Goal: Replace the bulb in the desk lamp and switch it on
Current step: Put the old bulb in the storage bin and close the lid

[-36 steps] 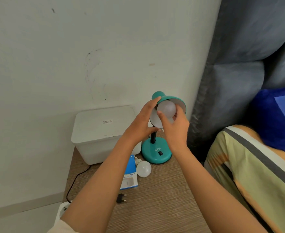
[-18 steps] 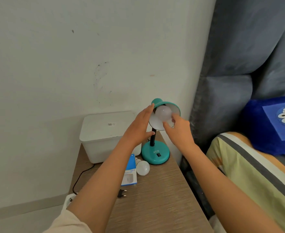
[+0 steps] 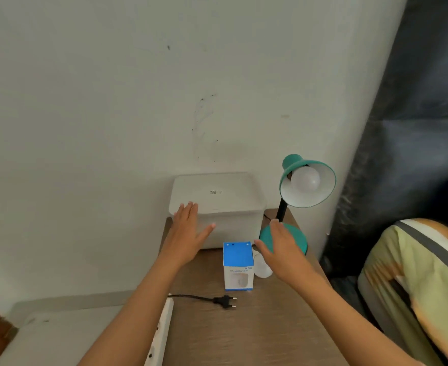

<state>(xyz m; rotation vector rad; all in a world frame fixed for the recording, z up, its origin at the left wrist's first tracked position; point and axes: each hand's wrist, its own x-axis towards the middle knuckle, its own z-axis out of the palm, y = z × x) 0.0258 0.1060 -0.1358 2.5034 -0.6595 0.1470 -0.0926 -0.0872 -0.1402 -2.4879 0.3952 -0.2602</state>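
A teal desk lamp [image 3: 307, 182] stands at the back right of a wooden bedside table [image 3: 257, 326]. A white bulb [image 3: 305, 179] sits in its shade, unlit. A second white bulb [image 3: 263, 268] lies on the table beside a blue and white bulb box [image 3: 238, 265]. The lamp's black plug [image 3: 225, 301] lies loose on the table. My left hand [image 3: 188, 233] hovers open in front of a white box. My right hand [image 3: 278, 249] hovers open over the lamp's teal base [image 3: 296, 236], hiding part of it.
A white lidded box [image 3: 217, 199] stands against the wall at the table's back. A white power strip [image 3: 162, 331] lies along the table's left edge. A grey padded headboard [image 3: 415, 128] and a striped pillow [image 3: 415, 281] are to the right.
Both hands have let go of the lamp shade and bulb and dropped down towards the table. The view has pulled back and tilted down.
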